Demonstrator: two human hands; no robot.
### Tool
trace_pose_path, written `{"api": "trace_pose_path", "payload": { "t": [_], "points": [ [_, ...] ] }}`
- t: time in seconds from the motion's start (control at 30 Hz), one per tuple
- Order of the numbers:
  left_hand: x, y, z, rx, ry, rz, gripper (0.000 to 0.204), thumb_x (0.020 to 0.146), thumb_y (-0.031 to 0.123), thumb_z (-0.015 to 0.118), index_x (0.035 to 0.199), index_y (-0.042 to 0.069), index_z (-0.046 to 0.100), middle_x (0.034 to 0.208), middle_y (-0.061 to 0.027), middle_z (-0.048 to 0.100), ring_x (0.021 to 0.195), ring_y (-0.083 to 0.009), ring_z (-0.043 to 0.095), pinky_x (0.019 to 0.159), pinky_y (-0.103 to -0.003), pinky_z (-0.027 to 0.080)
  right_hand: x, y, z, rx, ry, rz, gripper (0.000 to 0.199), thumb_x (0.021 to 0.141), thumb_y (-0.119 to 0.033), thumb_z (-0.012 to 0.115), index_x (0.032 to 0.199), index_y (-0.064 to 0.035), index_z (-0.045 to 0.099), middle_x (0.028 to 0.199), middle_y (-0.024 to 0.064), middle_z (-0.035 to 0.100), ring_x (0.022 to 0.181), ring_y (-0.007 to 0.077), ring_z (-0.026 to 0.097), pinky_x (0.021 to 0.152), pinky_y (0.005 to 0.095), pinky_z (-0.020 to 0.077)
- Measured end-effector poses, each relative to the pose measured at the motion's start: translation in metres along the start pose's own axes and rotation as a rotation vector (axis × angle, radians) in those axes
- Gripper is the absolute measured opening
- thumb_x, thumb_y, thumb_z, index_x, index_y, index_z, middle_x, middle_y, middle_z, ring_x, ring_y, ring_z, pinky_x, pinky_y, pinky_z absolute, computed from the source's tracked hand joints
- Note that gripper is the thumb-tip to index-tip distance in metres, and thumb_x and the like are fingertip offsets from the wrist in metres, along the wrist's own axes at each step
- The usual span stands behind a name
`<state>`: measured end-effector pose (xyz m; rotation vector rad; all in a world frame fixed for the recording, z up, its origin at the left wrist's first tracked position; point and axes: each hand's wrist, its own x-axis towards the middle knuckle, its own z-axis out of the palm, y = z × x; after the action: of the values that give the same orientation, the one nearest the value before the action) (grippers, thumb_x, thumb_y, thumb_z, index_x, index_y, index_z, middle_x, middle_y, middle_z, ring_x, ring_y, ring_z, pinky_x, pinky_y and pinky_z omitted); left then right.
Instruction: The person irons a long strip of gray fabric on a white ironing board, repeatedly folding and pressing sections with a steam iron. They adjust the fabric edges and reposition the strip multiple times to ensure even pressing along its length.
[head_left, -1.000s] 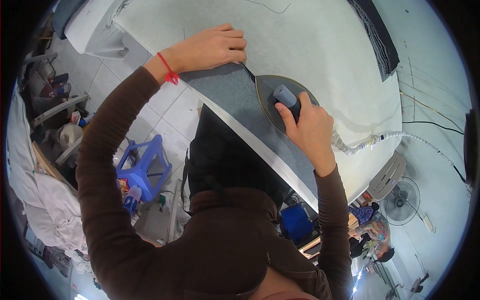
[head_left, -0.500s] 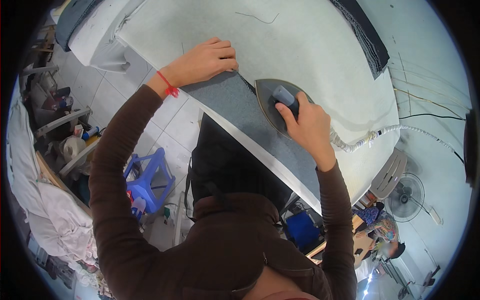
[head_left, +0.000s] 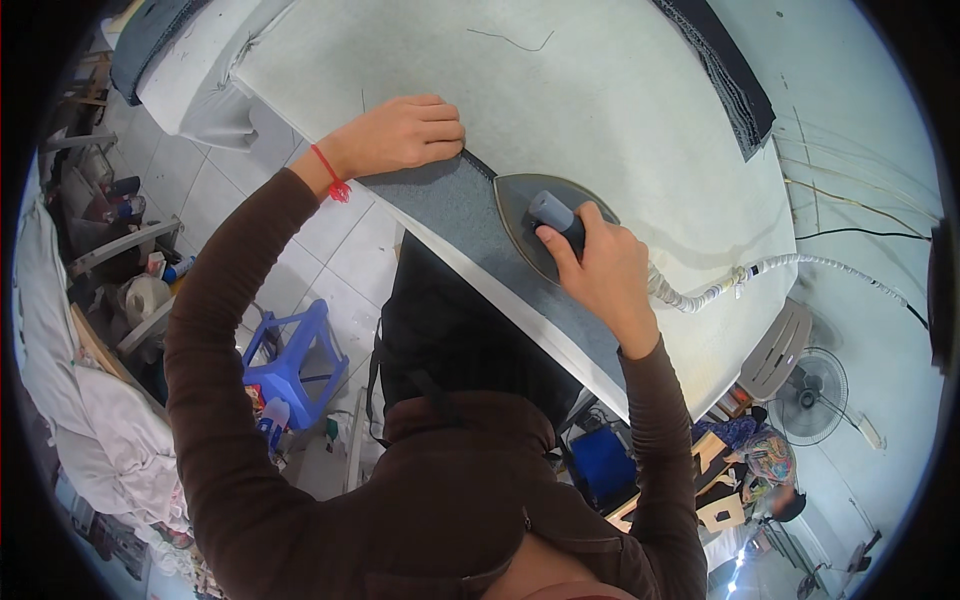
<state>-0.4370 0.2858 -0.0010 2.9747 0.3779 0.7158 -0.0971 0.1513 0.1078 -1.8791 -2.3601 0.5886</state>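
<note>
A piece of dark grey cloth (head_left: 440, 205) lies along the near edge of the white-covered ironing table (head_left: 610, 105). My left hand (head_left: 412, 132), a red string round its wrist, rests at the cloth's far left edge with its fingers closed on that edge; the fingertips are partly hidden. From there a narrow black strip (head_left: 480, 164) runs along the edge to the iron's tip. My right hand (head_left: 612, 280) is wrapped round the grey handle of the iron (head_left: 518, 210). The soleplate sits flat over the cloth's far edge, partly on the table cover.
A wrapped hose (head_left: 690, 298) trails from the iron to the right. Stacked dark cloth (head_left: 725, 85) lies on the far right edge, and a loose thread (head_left: 512, 42) on the cover. A blue stool (head_left: 300, 365) stands lower left. Another person (head_left: 770, 455) sits lower right near a fan (head_left: 810, 395).
The iron and my right hand have shifted slightly left and nearer to me. My left hand has also come a little nearer, showing more of the black strip.
</note>
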Motion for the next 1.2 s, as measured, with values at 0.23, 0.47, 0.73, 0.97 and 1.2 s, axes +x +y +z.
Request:
{"api": "trace_pose_path", "payload": {
  "t": [0.23, 0.47, 0.73, 0.97, 1.2],
  "points": [
    [-0.007, -0.005, 0.007, -0.085, -0.021, -0.005, 0.025, 0.094, 0.014, 0.074, 0.115, 0.0, 0.074, 0.127, -0.0124, 0.074, 0.122, -0.0328, 0.072, 0.108, -0.045, 0.061, 0.021, -0.008, 0.004, -0.063, -0.03, -0.012, 0.056, 0.109, -0.059, 0.077, 0.1, -0.0047, 0.064, 0.071, 0.0181, 0.075, 0.063, 0.0425, 0.076, 0.054, 0.0514, 0.0555],
    [-0.005, -0.008, -0.004, -0.13, -0.055, -0.098, 0.021, 0.096, 0.014, 0.073, 0.114, 0.004, 0.073, 0.117, -0.0091, 0.07, 0.121, -0.0307, 0.07, 0.113, -0.043, 0.058, 0.028, -0.014, 0.001, -0.063, -0.096, -0.004, 0.057, 0.109, -0.06, 0.076, 0.1, -0.0049, 0.064, 0.07, 0.018, 0.075, 0.062, 0.0409, 0.077, 0.054, 0.0503, 0.0562],
    [-0.019, -0.025, -0.016, -0.001, -0.119, 0.018, 0.023, 0.095, 0.014, 0.075, 0.116, 0.005, 0.072, 0.117, -0.0079, 0.068, 0.117, -0.0296, 0.069, 0.111, -0.043, 0.058, 0.031, -0.015, 0.002, -0.055, -0.096, -0.019, 0.057, 0.109, -0.06, 0.076, 0.103, -0.0039, 0.065, 0.069, 0.0183, 0.074, 0.063, 0.0424, 0.076, 0.056, 0.0504, 0.0567],
    [-0.03, -0.032, -0.013, -0.083, -0.088, 0.072, 0.027, 0.096, 0.012, 0.076, 0.12, -0.001, 0.075, 0.117, -0.0115, 0.069, 0.114, -0.0314, 0.071, 0.103, -0.043, 0.063, 0.035, -0.017, 0.002, -0.063, -0.098, -0.036, 0.058, 0.109, -0.061, 0.076, 0.101, -0.0046, 0.063, 0.07, 0.0178, 0.075, 0.062, 0.0413, 0.077, 0.054, 0.0503, 0.0569],
    [-0.038, -0.039, -0.007, -0.131, -0.063, 0.062, 0.032, 0.095, 0.012, 0.077, 0.124, -0.003, 0.077, 0.122, -0.0138, 0.072, 0.117, -0.0323, 0.073, 0.102, -0.044, 0.065, 0.042, -0.023, 0.004, -0.086, -0.088, -0.06, 0.057, 0.109, -0.059, 0.077, 0.1, -0.0051, 0.064, 0.069, 0.0176, 0.074, 0.061, 0.0409, 0.077, 0.054, 0.0492, 0.057]
  ]
}}
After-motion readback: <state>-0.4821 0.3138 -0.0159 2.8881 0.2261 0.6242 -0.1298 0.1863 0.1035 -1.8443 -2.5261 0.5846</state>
